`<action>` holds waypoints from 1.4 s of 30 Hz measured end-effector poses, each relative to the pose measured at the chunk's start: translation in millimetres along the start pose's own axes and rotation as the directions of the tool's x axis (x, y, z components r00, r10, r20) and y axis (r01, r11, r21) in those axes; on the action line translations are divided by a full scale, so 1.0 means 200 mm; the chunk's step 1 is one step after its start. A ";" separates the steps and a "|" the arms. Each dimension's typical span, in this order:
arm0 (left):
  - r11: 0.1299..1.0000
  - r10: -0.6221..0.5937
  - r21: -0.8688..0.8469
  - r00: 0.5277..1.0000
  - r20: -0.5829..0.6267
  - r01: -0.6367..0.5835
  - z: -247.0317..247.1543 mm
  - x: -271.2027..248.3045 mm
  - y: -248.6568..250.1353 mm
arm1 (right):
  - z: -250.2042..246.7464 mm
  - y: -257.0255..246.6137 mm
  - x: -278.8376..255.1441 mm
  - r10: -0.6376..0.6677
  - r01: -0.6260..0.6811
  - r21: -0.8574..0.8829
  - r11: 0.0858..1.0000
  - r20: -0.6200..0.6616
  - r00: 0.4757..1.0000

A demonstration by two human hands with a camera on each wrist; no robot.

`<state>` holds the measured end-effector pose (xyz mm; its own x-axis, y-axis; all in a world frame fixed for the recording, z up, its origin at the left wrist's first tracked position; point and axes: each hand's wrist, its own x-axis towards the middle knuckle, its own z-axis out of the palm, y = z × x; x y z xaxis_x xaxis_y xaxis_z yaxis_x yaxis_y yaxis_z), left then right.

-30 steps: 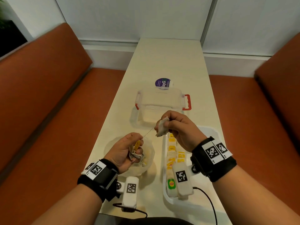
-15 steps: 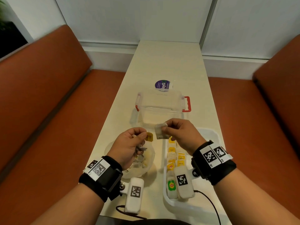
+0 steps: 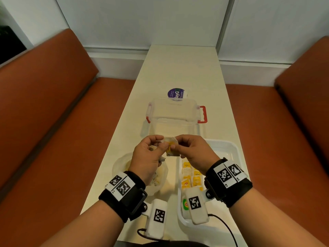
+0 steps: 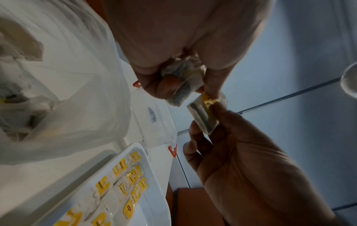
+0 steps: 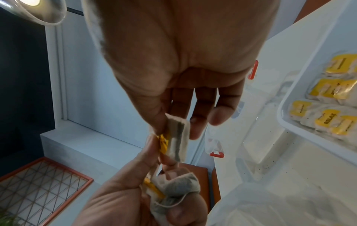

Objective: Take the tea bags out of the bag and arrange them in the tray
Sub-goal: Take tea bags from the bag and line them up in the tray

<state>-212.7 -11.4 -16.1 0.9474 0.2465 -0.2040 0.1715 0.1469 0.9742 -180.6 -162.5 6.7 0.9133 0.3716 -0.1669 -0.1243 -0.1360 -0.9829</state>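
Both hands meet above the table between the plastic bag (image 3: 140,175) and the white tray (image 3: 229,148). My right hand (image 3: 188,150) pinches a flat tea bag (image 5: 178,137) with a yellow tag (image 4: 207,101) between thumb and fingers. My left hand (image 3: 151,152) grips another crumpled tea bag (image 5: 173,192) in its curled fingers, and its thumb and forefinger touch the yellow tag of the right hand's tea bag (image 3: 170,147). Several tea bags with yellow tags (image 3: 192,177) lie in rows in the tray's near left part. More tea bags (image 4: 17,45) show through the bag.
A clear plastic box (image 3: 175,116) with red latches stands just beyond the hands, a round purple sticker (image 3: 176,93) behind it. Orange benches (image 3: 44,122) flank the narrow cream table (image 3: 178,68). The tray's right half holds nothing.
The hands were apart with a string stretched between them; they have come together, and the tag and tea bag now meet at the fingertips. The view tilted slightly down.
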 end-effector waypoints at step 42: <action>0.982 -0.183 0.045 0.982 -0.044 0.185 -0.21 0.06 -0.08 | -0.45 0.83 0.07 0.410 -0.646 -0.355 0.676 -0.548 0.729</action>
<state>-216.3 28.5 -38.5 0.8870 0.2577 -0.3830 0.3558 0.1472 0.9229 -153.0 -262.0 -151.0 0.8277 -0.2881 -0.4816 -0.5365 -0.6578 -0.5286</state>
